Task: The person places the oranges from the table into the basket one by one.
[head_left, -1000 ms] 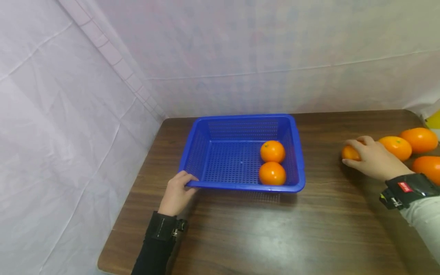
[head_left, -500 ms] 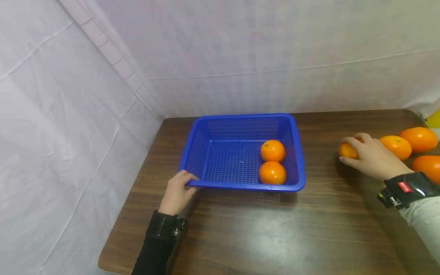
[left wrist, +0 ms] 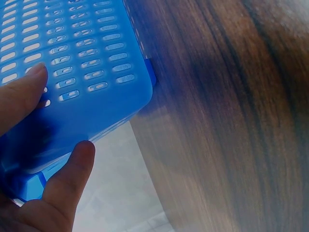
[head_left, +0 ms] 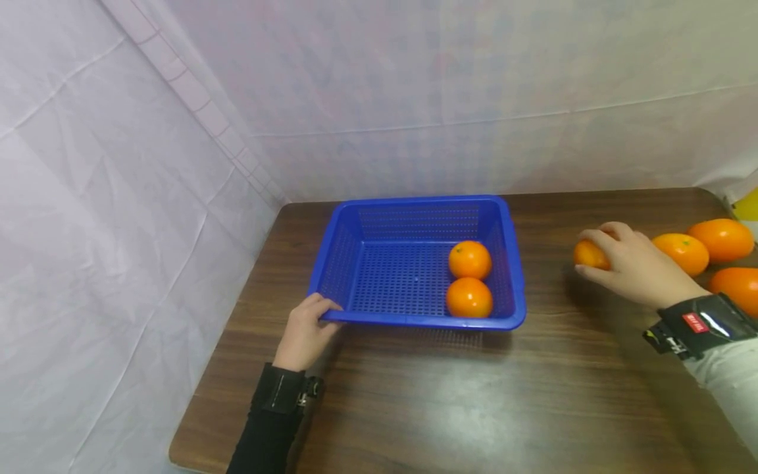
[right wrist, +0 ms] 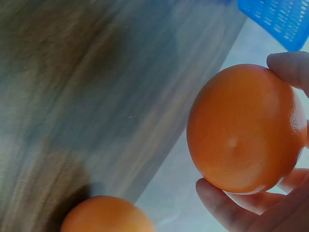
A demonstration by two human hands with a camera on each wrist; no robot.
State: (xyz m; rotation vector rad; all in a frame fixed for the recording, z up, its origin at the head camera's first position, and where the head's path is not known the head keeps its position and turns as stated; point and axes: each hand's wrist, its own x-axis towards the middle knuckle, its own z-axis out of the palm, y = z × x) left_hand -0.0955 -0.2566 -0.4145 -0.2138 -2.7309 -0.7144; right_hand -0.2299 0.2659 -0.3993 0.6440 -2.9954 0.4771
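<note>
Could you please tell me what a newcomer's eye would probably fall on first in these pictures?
Most likely the bright blue basket on the brown table, with two oranges inside at its right end and the left hand gripping its near left corner. Next, perhaps, the single orange held by the right hand, to the right of the basket. Beyond that hand, three more oranges lie at the right.

Dark brown wood-grain tabletop [head_left: 568, 395], rounded at corners, with soft white glare [head_left: 474, 415] near front. Behind it, whitish cloth backdrop [head_left: 509, 72], faintly checked in pink and blue, crossed by long crease [head_left: 441, 124]. At left, wrinkled white sheet [head_left: 89, 230]; between both, pale strip [head_left: 192, 95] of pink-edged rectangles, slanting down toward tabletop.
</note>
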